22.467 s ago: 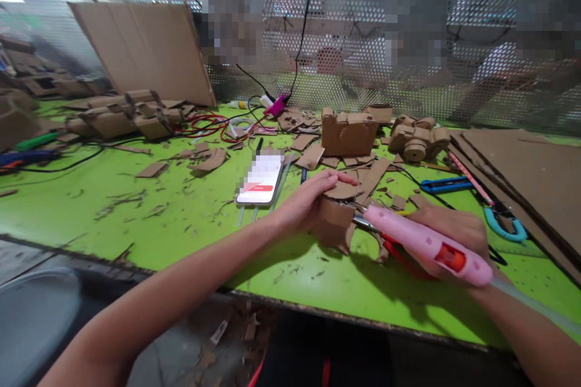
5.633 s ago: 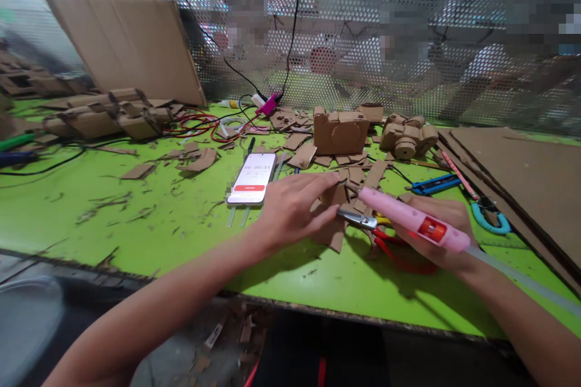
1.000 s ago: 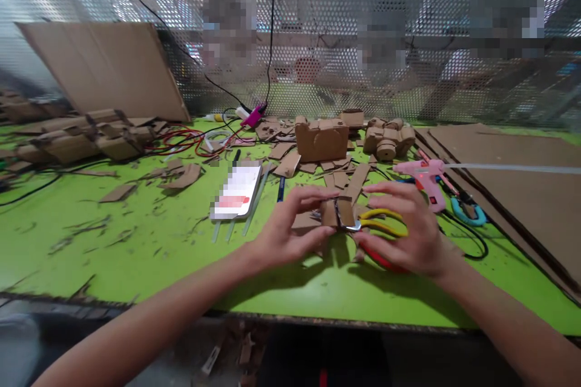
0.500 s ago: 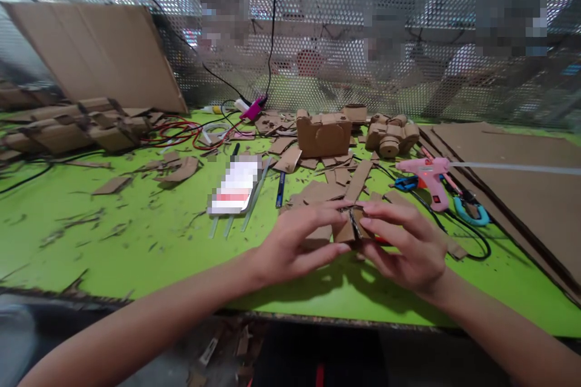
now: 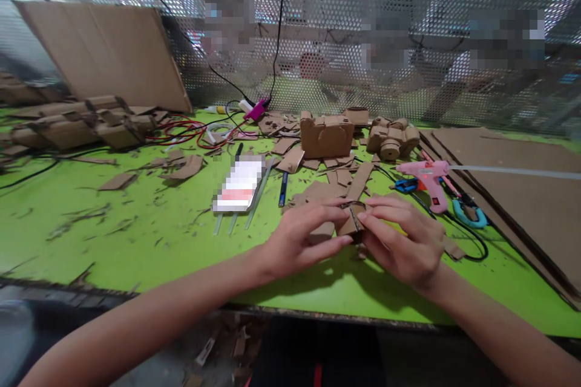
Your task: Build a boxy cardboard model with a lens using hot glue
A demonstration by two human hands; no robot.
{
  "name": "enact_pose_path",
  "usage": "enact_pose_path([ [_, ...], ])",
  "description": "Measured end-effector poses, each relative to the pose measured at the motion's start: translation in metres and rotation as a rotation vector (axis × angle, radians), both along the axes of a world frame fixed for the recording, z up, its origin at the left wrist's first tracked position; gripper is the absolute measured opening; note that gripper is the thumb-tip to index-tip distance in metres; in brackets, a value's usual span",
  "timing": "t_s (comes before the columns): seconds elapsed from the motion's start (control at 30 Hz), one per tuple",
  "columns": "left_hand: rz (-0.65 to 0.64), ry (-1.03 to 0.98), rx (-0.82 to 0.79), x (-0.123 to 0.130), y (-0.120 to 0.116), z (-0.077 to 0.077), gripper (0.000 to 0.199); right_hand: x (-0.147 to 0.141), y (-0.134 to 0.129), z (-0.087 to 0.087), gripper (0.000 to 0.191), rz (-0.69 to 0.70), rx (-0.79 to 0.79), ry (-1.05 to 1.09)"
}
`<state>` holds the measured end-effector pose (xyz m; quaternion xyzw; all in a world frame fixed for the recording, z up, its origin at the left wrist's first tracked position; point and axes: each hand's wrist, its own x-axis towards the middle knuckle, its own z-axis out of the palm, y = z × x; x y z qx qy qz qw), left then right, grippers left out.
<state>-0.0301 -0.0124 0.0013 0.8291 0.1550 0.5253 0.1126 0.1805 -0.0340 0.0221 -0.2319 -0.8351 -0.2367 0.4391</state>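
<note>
Left hand (image 5: 304, 234) and right hand (image 5: 408, 245), fingers curled, pinch a small cardboard piece (image 5: 347, 228) between them. Green tabletop (image 5: 318, 297) runs nearer, to its front edge; scraps (image 5: 361, 180) crowd beyond.

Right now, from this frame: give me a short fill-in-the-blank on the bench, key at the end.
1. The left hand and right hand hold a small piece made of ____.
2. The body of the glue gun is coloured ____.
3. In the picture, the phone lies to the ____ of the glue gun.

Missing words: cardboard; pink; left.
</note>
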Motion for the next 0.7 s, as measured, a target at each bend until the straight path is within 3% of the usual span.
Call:
enact_pose_path([
  [0.17, 0.021, 0.007, 0.009, -0.0001, -0.0001, -0.0008, 0.020, 0.0007, -0.0008, 0.0023, 0.018, -0.058, 0.078, -0.055],
  [0.7, 0.018, 0.048, -0.027, -0.0024, 0.0000, -0.0010, 0.019, 0.0014, 0.0010, 0.0022, 0.022, 0.013, 0.020, -0.087],
])
